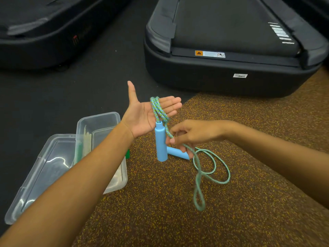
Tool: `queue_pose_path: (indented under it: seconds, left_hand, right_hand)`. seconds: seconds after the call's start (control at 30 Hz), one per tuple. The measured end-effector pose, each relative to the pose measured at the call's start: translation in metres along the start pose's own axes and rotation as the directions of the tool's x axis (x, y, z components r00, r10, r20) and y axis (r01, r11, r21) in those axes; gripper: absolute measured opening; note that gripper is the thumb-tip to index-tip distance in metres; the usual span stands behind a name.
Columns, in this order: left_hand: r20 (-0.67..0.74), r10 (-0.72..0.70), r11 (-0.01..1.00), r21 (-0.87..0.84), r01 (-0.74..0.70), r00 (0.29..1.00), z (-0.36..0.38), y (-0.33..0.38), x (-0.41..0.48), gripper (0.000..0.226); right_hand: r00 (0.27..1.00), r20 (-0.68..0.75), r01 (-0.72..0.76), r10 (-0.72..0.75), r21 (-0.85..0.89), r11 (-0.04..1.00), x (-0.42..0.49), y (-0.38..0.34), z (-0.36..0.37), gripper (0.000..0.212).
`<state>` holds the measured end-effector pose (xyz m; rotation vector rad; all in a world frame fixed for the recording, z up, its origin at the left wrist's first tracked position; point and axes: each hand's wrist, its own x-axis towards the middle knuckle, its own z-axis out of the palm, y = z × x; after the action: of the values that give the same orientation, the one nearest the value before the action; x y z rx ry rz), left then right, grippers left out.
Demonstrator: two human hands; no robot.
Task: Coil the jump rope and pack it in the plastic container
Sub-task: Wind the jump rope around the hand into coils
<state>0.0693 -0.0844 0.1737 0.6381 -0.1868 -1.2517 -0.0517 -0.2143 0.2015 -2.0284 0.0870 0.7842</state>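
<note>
My left hand (142,111) is held flat, palm up, fingers straight and thumb raised. The blue-green braided jump rope (211,168) is looped a couple of times over its fingers. One light-blue handle (161,143) hangs upright below the palm. The second blue handle (176,152) lies on the floor behind it. My right hand (188,135) pinches the rope just below the left palm. The rest of the rope trails down in loose loops on the speckled floor. The clear plastic container (99,122) stands at the left, partly behind my left forearm.
The container's clear lid (44,168) lies beside it at the left. Pale and green items (83,147) sit inside the container. A treadmill's rear end (231,65) stands ahead on the right and another (35,41) at the far left. Brown speckled mat (160,220) fills the foreground.
</note>
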Motion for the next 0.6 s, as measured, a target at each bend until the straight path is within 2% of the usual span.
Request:
queue_pose_path:
  seconds: [0.13,0.27,0.47,0.6]
  left_hand:
    - [-0.006,-0.058,0.997,0.045,0.058,0.998,0.000,-0.002,0.000,0.121]
    - [0.009,-0.166,0.977,0.135,0.164,0.986,0.000,-0.006,0.002,0.123]
    - [0.057,-0.301,0.916,0.294,0.272,0.952,0.004,-0.011,0.001,0.116]
    - [0.108,-0.390,0.873,0.361,0.330,0.915,0.007,-0.015,0.003,0.120]
  right_hand:
    - [0.997,-0.053,0.050,-0.055,-0.085,0.995,-0.005,-0.008,-0.003,0.021]
    - [0.976,-0.179,0.089,-0.125,-0.194,0.977,-0.006,-0.017,-0.003,0.021]
    - [0.917,-0.347,0.097,-0.196,-0.281,0.955,-0.013,-0.024,-0.019,0.028]
    - [0.874,-0.432,0.072,-0.225,-0.343,0.937,-0.012,-0.021,-0.023,0.026]
